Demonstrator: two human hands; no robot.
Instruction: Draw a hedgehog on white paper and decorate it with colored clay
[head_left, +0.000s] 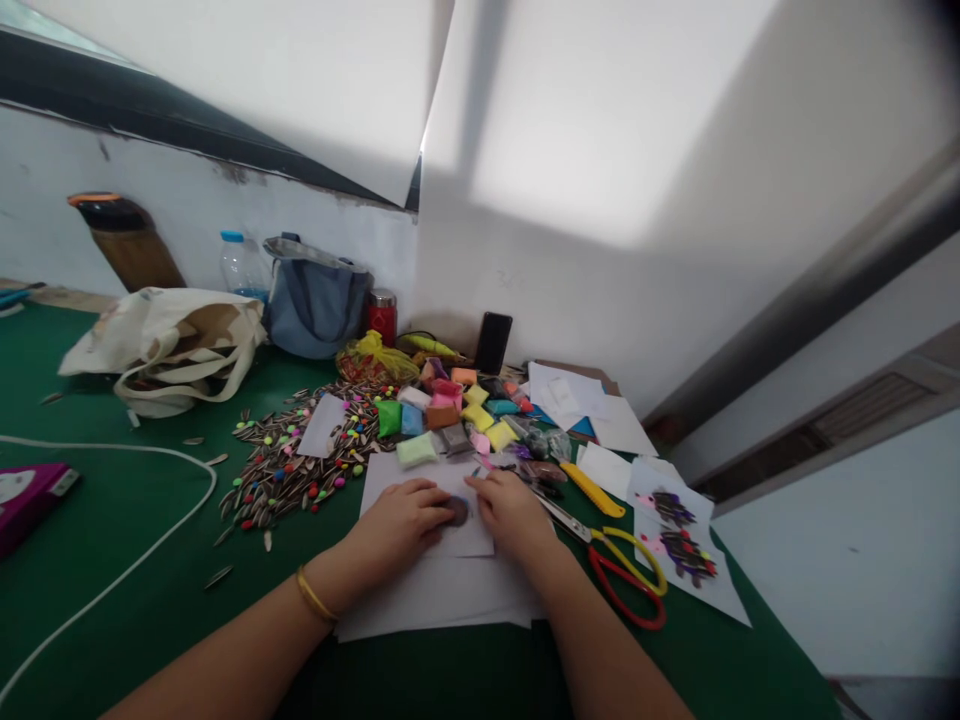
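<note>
A dark, flattened round piece of clay [457,512] lies on a white sheet of paper [472,541]. My left hand [401,522] rests on the sheet from the left, fingers extended, with the fingertips touching the clay's edge. On the other side, my right hand [514,510] lies on the paper with a finger stretched out, close to the clay but apart from it; its lower fingers are partly hidden. More white paper [431,600] lies beneath. Behind the hands are several small packets of coloured clay, among them a pale green packet [417,450].
Striped sunflower seeds [281,475] mixed with coloured balls lie left. Red-and-yellow scissors [626,575] and a yellow utility knife [592,490] lie right, beside decorated sheets [716,585]. A phone [493,343], blue bag [319,310], canvas bag [169,330] and white cable [135,560] are around.
</note>
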